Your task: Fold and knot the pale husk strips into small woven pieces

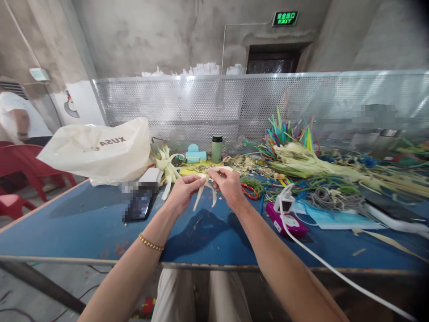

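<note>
My left hand [183, 192] and my right hand [228, 184] meet above the middle of the blue table [83, 223]. Both pinch the same pale leaf strips [205, 193], whose loose ends hang down between the hands. My left wrist wears a gold bead bracelet [150, 243]. The strips are held a little above the tabletop, not resting on it.
A dark phone [140, 203] lies left of my hands, and a large white plastic bag [100, 150] behind it. A green bottle [216, 149] stands at the back. Leaves and coloured strips [301, 156] pile up at right, near a purple power strip [290, 219] with a white cable. Another person's arm [20, 125] shows far left by red chairs.
</note>
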Tool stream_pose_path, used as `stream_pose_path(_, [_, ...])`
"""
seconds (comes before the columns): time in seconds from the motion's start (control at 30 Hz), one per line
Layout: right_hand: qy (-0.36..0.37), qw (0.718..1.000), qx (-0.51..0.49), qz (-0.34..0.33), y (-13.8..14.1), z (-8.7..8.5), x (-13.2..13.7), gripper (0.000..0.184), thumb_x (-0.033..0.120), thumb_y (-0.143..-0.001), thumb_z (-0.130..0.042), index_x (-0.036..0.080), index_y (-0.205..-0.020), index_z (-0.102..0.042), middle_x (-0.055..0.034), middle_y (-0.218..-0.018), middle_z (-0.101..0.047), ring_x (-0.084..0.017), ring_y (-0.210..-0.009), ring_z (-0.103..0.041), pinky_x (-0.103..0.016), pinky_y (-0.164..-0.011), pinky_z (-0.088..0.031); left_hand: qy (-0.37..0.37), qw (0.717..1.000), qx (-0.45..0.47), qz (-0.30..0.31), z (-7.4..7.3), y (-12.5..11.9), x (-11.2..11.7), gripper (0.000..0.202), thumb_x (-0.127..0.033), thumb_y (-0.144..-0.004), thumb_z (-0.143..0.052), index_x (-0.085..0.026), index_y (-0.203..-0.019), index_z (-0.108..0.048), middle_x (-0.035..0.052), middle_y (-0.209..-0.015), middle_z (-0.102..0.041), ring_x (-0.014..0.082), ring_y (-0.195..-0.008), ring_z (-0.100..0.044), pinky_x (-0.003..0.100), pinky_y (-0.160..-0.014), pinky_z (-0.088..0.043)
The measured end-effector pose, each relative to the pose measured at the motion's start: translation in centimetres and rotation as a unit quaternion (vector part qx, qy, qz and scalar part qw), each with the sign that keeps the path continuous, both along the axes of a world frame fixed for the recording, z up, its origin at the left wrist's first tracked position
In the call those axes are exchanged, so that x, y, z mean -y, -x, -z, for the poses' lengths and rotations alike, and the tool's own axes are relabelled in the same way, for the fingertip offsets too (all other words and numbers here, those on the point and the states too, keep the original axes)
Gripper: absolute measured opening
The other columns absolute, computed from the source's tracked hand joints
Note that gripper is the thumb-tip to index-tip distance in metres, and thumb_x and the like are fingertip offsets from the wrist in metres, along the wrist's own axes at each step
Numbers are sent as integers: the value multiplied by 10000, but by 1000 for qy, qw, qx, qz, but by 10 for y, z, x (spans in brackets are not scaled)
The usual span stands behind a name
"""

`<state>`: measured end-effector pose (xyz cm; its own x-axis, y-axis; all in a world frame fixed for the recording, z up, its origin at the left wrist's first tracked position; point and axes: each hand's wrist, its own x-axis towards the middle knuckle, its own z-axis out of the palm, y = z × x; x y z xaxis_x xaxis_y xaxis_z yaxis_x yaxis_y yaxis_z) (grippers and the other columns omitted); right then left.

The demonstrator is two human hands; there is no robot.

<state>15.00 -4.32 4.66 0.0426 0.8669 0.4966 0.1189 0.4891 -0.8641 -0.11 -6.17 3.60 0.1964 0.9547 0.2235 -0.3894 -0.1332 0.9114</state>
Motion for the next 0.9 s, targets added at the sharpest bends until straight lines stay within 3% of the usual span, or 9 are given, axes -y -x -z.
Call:
stream_pose_path(0.43, [-6, 999, 16, 40, -2, 0, -2, 266, 403, -732, -653, 153, -641, -647, 13, -474, -522, -108, -429, -447, -238, -448, -363, -91, 991, -93, -6, 6, 3, -6, 264, -363, -689, -773, -130, -620, -670, 11, -600, -593, 89, -563, -460, 241, -588, -346])
stream_pose_path(0.6, [-3, 996, 60, 63, -3, 2, -5, 257, 372, -740, -619, 166, -587, -606, 3, -505, -542, -118, -468, -470, -242, -475, -379, -94, 988, -125, -10, 3, 3, -3, 268, -386, -703, -755, -133, -648, -686, 30, -625, -645, 104, -570, -507, 248, -600, -376])
stream_pose_path(0.7, [-6, 994, 96, 47, -5, 5, -11, 95, 249, -691, -611, 162, -689, -650, -22, -655, -639, -144, -600, -556, -249, -570, -431, -72, 986, -151, -22, 1, 1, 0, 277, -395, -692, -755, -132, -649, -678, 52, -641, -676, 133, -590, -565, 266, -622, -419])
stream_pose_path(0.77, [5, 993, 110, 33, -6, 5, -12, 115, 208, -673, -593, 159, -747, -666, -26, -724, -663, -146, -653, -568, -250, -609, -435, -69, 983, -168, -34, 1, 0, 1, 273, -387, -679, -757, -132, -636, -668, 54, -633, -677, 141, -587, -577, 268, -610, -427])
stream_pose_path(0.83, [34, 990, 138, 2, -7, 3, -9, 139, 272, -716, -582, 154, -671, -640, -15, -647, -623, -133, -598, -525, -246, -565, -400, -80, 978, -190, -42, 1, -1, 1, 265, -374, -682, -749, -131, -622, -660, 48, -613, -666, 135, -568, -564, 259, -584, -414])
stream_pose_path(0.9, [54, 984, 166, -42, -8, 1, -5, 299, 380, -757, -578, 156, -560, -576, 2, -544, -544, -117, -532, -464, -244, -514, -348, -96, 972, -210, -42, 2, -1, 1, 254, -360, -690, -740, -128, -618, -665, 42, -592, -651, 124, -553, -542, 250, -566, -398])
